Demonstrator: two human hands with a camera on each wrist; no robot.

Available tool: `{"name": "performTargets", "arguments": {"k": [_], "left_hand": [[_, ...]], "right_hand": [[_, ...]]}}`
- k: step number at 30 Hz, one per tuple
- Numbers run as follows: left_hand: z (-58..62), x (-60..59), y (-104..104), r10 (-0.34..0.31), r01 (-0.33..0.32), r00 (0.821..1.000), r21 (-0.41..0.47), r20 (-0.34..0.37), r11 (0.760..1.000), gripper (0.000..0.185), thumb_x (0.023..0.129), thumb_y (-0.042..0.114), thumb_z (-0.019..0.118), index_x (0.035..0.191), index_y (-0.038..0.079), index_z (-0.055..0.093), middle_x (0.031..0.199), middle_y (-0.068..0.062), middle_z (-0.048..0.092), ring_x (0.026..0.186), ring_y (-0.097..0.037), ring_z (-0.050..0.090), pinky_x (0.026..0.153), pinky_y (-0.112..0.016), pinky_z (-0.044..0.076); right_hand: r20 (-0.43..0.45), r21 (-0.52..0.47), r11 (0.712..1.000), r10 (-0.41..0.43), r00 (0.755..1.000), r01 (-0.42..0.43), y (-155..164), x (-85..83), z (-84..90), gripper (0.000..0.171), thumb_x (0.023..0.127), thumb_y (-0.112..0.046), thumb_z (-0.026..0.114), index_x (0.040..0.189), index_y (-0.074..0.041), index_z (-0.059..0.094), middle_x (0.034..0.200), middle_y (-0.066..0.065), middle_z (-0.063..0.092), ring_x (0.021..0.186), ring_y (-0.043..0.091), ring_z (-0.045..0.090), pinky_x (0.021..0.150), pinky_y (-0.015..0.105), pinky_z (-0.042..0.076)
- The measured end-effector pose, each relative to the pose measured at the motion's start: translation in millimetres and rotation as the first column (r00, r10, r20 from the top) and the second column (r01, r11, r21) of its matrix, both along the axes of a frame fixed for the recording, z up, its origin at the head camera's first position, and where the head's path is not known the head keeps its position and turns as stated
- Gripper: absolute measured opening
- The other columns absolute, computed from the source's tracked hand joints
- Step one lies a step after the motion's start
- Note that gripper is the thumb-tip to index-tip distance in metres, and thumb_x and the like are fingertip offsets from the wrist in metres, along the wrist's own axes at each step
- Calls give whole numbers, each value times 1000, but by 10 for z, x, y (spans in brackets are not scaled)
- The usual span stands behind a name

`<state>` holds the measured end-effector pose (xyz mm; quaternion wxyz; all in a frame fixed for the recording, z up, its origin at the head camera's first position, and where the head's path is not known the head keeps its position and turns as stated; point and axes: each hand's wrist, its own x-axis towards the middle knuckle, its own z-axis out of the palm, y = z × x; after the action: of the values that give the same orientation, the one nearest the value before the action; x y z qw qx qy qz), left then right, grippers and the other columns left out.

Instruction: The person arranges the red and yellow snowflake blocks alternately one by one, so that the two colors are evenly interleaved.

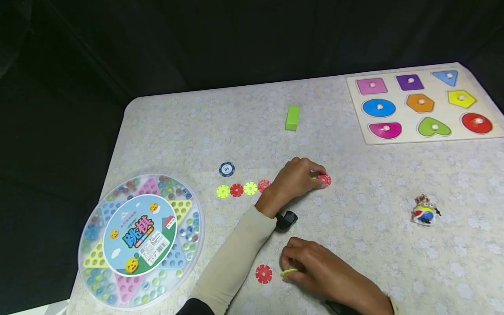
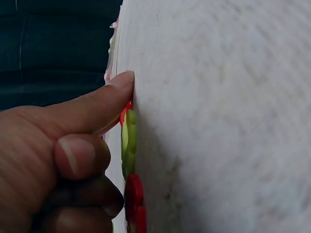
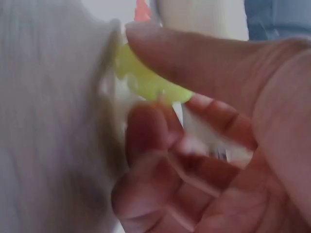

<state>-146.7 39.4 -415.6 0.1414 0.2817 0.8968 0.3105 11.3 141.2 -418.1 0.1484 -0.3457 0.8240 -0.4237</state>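
A row of small toothed discs lies mid-table: yellow (image 1: 222,191), red (image 1: 236,190), yellow (image 1: 250,188) and red (image 1: 264,185). My left hand (image 1: 316,177) reaches past the row's right end and pinches a red disc (image 1: 324,179) down at the cloth. In the left wrist view my left hand (image 2: 114,111) has its thumb on the cloth beside a yellow-green disc (image 2: 129,141) and a red disc (image 2: 134,191). Nearer me, my right hand (image 1: 287,269) pinches a yellow disc (image 1: 289,272) between thumb and fingers; up close my right hand (image 3: 146,97) holds that yellow disc (image 3: 146,80) edge-on. A loose red disc (image 1: 263,274) lies just left of it.
A round Chinese checkers box (image 1: 139,238) sits at the front left. A blue poker chip (image 1: 226,169) lies above the row and a green block (image 1: 292,118) farther back. A shape puzzle board (image 1: 401,118) fills the back right; a small Minion toy (image 1: 424,211) stands at right.
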Motion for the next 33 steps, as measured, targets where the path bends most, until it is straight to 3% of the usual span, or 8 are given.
{"name": "performTargets", "arguments": {"k": [3,5,7,10,12,15,27,33], "left_hand": [[8,3,11,-8,8,1000,6,5,1000,27,88,28,77,115,20,77,120,3,73,100,-7,67,81,-15,47],[13,0,13,-13,13,1000,5,-6,1000,25,89,26,77,113,20,78,116,4,75,89,-4,64,75,-14,45],[17,-1,15,-15,15,1000,-2,-13,1000,24,89,25,76,112,20,78,113,4,76,81,-3,62,70,-14,42],[13,4,19,-15,14,1000,-18,-19,1000,23,89,25,76,112,21,78,112,5,76,87,-5,66,69,-14,42],[10,4,12,-9,9,1000,-22,-15,1000,25,89,26,77,113,20,78,112,5,76,93,-8,68,69,-14,43],[8,-2,10,-9,9,1000,-8,-11,1000,25,88,27,77,113,20,78,112,5,76,96,-8,69,69,-13,44],[7,-8,7,-28,28,999,-13,-24,1000,27,88,29,78,113,20,77,114,5,75,95,-9,66,77,-18,47],[-73,3,86,-70,72,994,26,-86,997,31,90,30,75,119,20,75,102,4,76,76,-3,58,67,-14,42]], "right_hand": [[49,-105,992,-64,997,69,228,-182,56,10,85,-8,77,89,-17,75,87,-9,68,82,-3,59,69,20,51],[57,-92,976,-191,980,196,429,-358,116,11,87,-5,75,94,-12,79,89,-3,71,79,-1,61,65,22,51],[71,-2,927,-373,925,375,618,-547,186,14,90,-3,72,102,-6,78,89,3,72,74,1,62,61,23,51],[89,156,813,-577,812,561,830,-806,227,19,92,-6,70,109,1,72,86,13,72,66,6,61,55,24,49],[108,233,758,-643,758,610,900,-941,217,23,92,-10,70,110,5,69,85,15,73,66,10,63,57,24,50],[125,291,715,-687,715,636,952,-1059,193,24,93,-15,71,108,3,71,85,14,74,68,13,65,60,26,49],[74,305,654,-741,667,693,916,-1148,141,21,91,-14,71,104,2,74,82,15,76,66,10,65,58,26,46],[-81,218,655,-727,682,724,828,-1054,152,17,87,-13,76,96,1,73,77,14,69,65,11,58,53,24,42]]}}
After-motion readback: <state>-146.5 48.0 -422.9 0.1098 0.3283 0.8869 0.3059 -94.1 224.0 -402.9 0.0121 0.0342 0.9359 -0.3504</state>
